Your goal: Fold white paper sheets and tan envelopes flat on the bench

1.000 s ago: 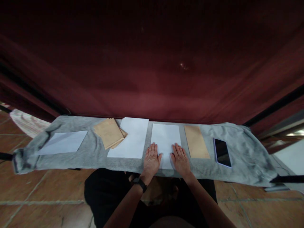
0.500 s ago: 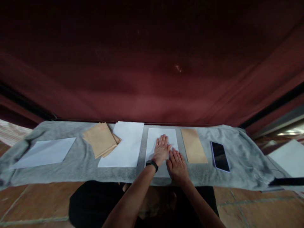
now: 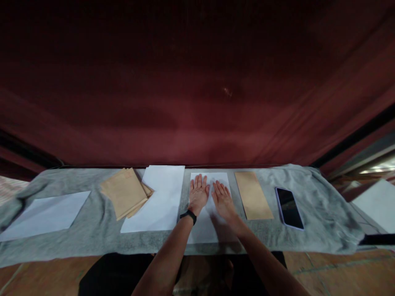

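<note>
A white sheet of paper (image 3: 202, 232) lies lengthwise in front of me on a grey cloth. My left hand (image 3: 198, 194), with a black band on the wrist, rests flat on its upper left part, fingers spread. Beside it my right hand (image 3: 222, 199) lies flat on the same sheet, fingers outstretched and pointing away from me. The hands are a little apart, and neither grips anything. Just right of the sheet is a brown envelope (image 3: 253, 196). To the left, a stack of white paper (image 3: 163, 201) lies partly under a pile of brown envelopes (image 3: 126, 193).
A phone with a purple edge (image 3: 289, 207) lies at the right on the grey cloth (image 3: 324, 209). Another white sheet (image 3: 46, 211) is at the far left. A dark red panel (image 3: 197, 102) rises behind the cloth. More white paper (image 3: 378, 205) shows at the right edge.
My left hand has shifted left on the sheet, and my right hand has moved farther up it. The hands have drawn apart. The whole view has tilted slightly.
</note>
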Demonstrator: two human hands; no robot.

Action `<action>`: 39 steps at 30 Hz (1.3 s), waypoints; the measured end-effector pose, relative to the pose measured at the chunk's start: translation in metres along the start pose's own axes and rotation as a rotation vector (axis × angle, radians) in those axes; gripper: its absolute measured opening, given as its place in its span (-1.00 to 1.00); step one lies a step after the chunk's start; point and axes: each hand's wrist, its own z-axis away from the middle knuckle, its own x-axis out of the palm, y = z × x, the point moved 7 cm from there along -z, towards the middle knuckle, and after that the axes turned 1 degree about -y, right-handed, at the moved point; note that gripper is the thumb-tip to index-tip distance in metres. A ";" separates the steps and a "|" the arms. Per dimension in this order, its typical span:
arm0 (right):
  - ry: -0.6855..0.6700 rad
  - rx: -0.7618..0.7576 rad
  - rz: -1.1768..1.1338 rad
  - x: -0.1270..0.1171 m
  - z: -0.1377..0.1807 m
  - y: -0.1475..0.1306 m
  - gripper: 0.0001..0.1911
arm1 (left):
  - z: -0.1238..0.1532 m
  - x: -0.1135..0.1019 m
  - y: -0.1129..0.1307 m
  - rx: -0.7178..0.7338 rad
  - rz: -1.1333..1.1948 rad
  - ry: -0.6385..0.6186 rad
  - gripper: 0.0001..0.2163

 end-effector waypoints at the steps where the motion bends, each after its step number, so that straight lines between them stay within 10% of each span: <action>1: -0.018 -0.015 -0.005 0.005 -0.014 -0.003 -0.46 | 0.000 0.000 0.000 0.005 0.000 -0.005 -0.49; 17: 0.103 0.112 0.122 0.017 -0.036 0.046 -0.40 | 0.001 -0.008 -0.017 -0.105 -0.020 0.070 -0.47; 25: 0.062 0.171 0.108 -0.003 -0.036 0.040 -0.41 | 0.061 -0.020 -0.020 -0.018 -0.001 0.092 -0.46; 33: -0.012 -0.101 -0.033 -0.001 0.058 -0.041 -0.47 | 0.142 -0.022 0.022 0.185 -0.058 0.091 -0.46; 39: 0.085 -0.086 0.059 -0.022 0.100 -0.022 -0.44 | 0.157 -0.036 0.011 0.134 -0.070 0.102 -0.49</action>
